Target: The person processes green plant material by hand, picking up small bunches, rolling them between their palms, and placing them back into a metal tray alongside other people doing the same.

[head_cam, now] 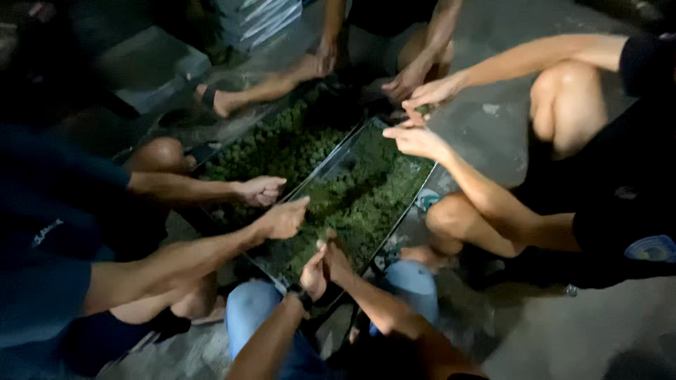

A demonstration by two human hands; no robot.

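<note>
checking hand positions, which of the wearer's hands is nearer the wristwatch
Left. The watch sits on the left wrist, just below the left hand. The right hand is beside it, touching the left hand, over the tray of greens.

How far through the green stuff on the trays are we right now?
Done: nothing sorted aside shows. In hand: your left hand and right hand meet, pinching something small over the near shallow metal tray; other people's hands work around it. Left: this tray's loose green plant bits and the far tray's green heap remain piled.
</note>
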